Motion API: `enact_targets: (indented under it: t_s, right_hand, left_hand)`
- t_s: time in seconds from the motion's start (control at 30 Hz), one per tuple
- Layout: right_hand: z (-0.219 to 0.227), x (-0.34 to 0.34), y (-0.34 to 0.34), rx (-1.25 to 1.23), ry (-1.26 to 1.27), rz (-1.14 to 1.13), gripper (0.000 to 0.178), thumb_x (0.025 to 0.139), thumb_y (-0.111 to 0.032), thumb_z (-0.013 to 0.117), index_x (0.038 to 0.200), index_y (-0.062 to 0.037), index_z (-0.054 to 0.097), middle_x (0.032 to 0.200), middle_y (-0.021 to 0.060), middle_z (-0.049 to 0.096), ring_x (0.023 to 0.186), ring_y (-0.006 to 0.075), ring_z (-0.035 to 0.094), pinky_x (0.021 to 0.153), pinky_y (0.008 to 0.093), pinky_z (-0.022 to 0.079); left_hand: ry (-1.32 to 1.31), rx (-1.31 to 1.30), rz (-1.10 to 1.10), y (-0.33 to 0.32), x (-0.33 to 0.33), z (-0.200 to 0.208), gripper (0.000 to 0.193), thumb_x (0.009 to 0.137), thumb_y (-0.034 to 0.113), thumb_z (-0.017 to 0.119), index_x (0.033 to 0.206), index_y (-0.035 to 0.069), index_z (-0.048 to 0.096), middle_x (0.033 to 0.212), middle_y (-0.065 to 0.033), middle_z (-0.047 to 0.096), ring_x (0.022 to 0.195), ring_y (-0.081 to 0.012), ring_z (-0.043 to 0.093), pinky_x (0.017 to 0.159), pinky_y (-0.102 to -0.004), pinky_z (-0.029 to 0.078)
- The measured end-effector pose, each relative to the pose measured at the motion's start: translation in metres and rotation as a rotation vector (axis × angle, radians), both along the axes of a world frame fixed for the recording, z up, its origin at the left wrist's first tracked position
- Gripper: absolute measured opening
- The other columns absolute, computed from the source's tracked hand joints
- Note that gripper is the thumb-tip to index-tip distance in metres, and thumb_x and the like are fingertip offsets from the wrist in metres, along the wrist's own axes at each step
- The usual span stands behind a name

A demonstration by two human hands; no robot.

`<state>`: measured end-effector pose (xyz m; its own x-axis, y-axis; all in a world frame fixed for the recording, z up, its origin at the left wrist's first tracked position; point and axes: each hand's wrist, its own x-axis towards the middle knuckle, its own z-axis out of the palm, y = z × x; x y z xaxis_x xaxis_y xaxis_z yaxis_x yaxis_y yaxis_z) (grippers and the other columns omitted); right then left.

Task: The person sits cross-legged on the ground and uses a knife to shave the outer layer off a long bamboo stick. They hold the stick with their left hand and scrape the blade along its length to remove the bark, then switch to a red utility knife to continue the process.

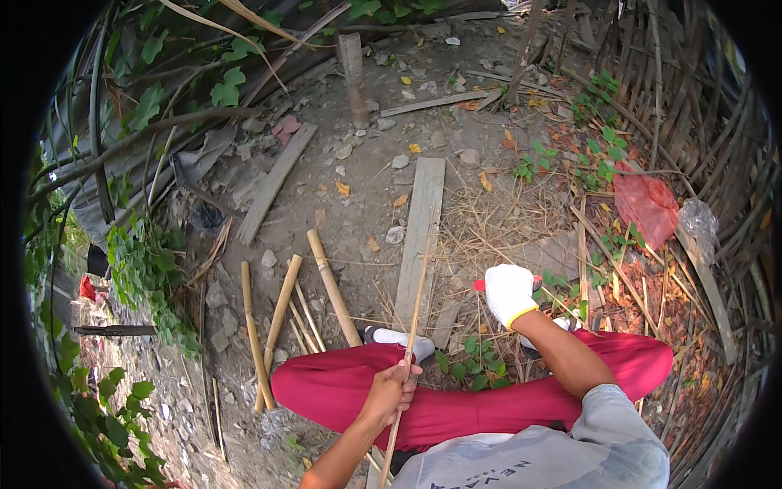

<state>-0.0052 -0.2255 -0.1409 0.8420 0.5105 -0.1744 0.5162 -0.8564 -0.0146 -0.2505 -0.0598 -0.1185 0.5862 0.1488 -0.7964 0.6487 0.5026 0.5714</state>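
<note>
My bare left hand [391, 393] is closed around a long, thin bamboo strip [418, 314]. The strip runs from beside my body, over my lap, out toward the plank in front. My right hand [511, 293], in a white glove with a yellow cuff edge, is a fist to the right of the strip, apart from it. It grips a red-handled tool [479, 285]; red shows at both sides of the fist. I cannot make out a blade. Beyond my left knee lie several bamboo poles [327, 277], some thick and some thin.
My legs in dark red trousers [326, 383] are bent across the ground. A grey wooden plank [422, 204] lies ahead, with a short post [353, 81] farther off. Dry fibres [489, 216] litter the soil. A red plastic bag [643, 204] and a stick fence [692, 106] are at right.
</note>
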Motion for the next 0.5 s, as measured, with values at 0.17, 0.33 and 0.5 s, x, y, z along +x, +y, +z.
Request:
enact_targets:
  t_s: [0.17,0.33,0.5]
  right_hand:
    - [-0.008,0.006,-0.001,0.034,-0.028,0.004,0.018,0.086,-0.024,0.064,0.083,-0.0112,0.076,0.076,0.0125,0.073,0.073,0.0302,0.074,0.059,0.0443,0.055]
    - [0.021,-0.009,-0.001,0.466,0.108,0.014,0.036,0.092,-0.044,0.061,0.082,-0.0109,0.073,0.077,0.016,0.071,0.076,0.0373,0.071,0.068,0.0482,0.056]
    - [0.0,-0.045,0.015,0.496,0.166,0.213,0.041,0.087,-0.049,0.065,0.078,-0.0089,0.069,0.073,0.0174,0.068,0.071,0.0391,0.067,0.064,0.0484,0.054]
  left_hand:
    - [-0.072,-0.133,-0.053,-0.002,0.002,-0.005,0.036,0.11,0.036,0.041,0.111,0.004,0.057,0.067,0.0057,0.039,0.051,-0.0032,0.03,0.043,-0.0204,0.026]
    - [-0.173,-0.317,0.026,0.006,0.004,-0.016,0.037,0.11,0.035,0.04,0.112,0.002,0.057,0.065,0.0057,0.036,0.049,-0.0037,0.03,0.04,-0.02,0.024]
    - [-0.224,-0.412,0.066,0.008,0.022,-0.033,0.039,0.111,0.035,0.038,0.113,0.001,0.056,0.064,0.0058,0.035,0.049,-0.0039,0.03,0.039,-0.0197,0.024]
